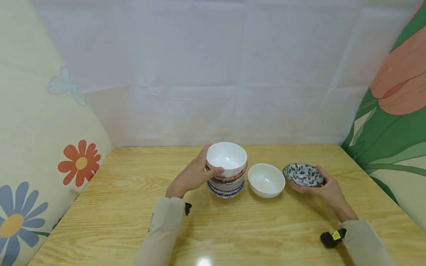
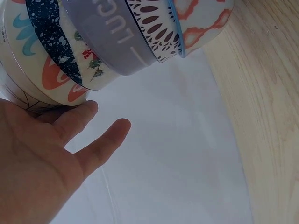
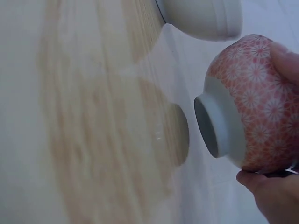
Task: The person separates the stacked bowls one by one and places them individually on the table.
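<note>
My left hand (image 1: 194, 173) grips the top white bowl (image 1: 227, 155) of a tall stack, thumb across its front and fingers round its far left side. Below it sit several nested bowls (image 2: 119, 39) in different patterns, one grey with raised letters. On the right, my right hand (image 1: 327, 188) holds a bowl (image 1: 303, 175) by its right side. That bowl has black leaf patterns inside and a red flowered outside (image 3: 257, 102). Its foot is raised off the table in the right wrist view. Between the stack and this bowl stands a plain cream bowl (image 1: 266, 181).
The wood-grain table (image 1: 110, 218) carries the bowls near its middle and right. A white cloth (image 1: 186, 74) hangs behind its far edge. Flower-printed cloths rise at the left (image 1: 43, 122) and right (image 1: 396, 129) sides.
</note>
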{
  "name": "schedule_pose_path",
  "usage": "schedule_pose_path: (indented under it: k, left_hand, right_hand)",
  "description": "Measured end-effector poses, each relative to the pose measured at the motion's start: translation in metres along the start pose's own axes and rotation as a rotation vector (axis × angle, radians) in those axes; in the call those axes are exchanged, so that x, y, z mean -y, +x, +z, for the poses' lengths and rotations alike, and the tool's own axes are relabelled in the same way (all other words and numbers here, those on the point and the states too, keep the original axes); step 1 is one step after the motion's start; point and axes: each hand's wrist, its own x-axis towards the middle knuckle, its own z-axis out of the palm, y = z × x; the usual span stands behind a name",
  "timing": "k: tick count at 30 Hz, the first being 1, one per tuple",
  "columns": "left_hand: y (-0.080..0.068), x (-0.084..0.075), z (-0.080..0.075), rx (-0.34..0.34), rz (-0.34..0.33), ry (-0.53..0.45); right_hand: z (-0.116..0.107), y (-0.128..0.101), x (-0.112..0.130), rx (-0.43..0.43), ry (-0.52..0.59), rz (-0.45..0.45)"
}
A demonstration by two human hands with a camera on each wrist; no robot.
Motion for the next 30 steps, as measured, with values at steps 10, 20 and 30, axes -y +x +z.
schedule_pose_path:
  k: [10, 20, 30]
  left_hand:
    - [0.000, 0.000, 0.000, 0.000, -0.004, 0.012]
    - [0.001, 0.001, 0.000, 0.005, -0.002, 0.000]
    - [0.000, 0.000, -0.001, 0.011, -0.008, -0.015]
  right_hand:
    - [-0.001, 0.001, -0.005, 0.004, 0.010, -0.004]
    - [-0.006, -0.001, -0.007, 0.057, 0.004, 0.003]
    - [-0.008, 0.000, -0.014, 0.099, 0.030, -0.028]
